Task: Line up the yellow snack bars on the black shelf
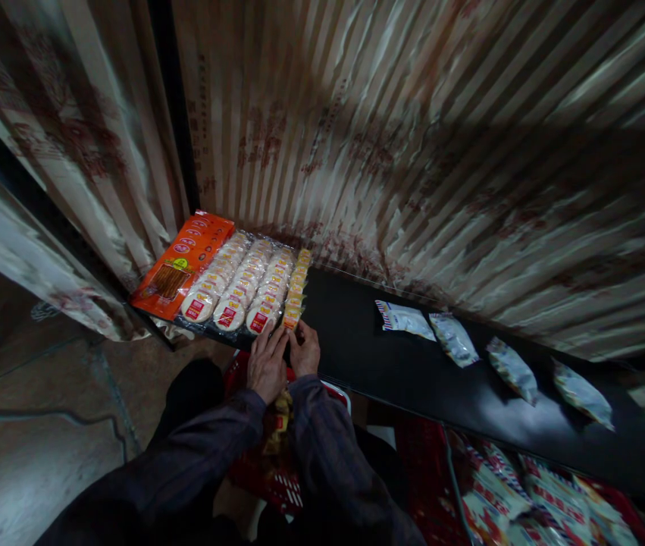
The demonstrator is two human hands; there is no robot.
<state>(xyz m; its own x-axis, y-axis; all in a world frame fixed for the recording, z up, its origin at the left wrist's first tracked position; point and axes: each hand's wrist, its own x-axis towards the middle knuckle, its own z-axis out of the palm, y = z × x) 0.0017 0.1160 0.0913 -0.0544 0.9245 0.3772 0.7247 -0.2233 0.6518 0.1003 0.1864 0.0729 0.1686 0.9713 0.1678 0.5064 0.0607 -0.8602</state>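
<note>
At the front end of a row of small yellow packets [298, 284], both my hands meet over the black shelf. My right hand [306, 353] has thumb and fingertips on the nearest small yellow packet [291, 318]. Stretched forward, the fingers of my left hand [268, 368] touch the left side of that packet, close to the front rice crackers; the left thumb is hidden. Left of the yellow row lie several rows of round white wrapped rice crackers [231, 315] with red labels. A flat orange bag [183, 262] lies at the shelf's left end.
Several white pouches [455, 339] lie spaced along the black shelf [350, 334] to the right. Below it, a red basket [288, 485] holds gold packets [281, 421], and larger printed bags [561, 497] fill another red basket at lower right. A pleated curtain [322, 152] hangs behind.
</note>
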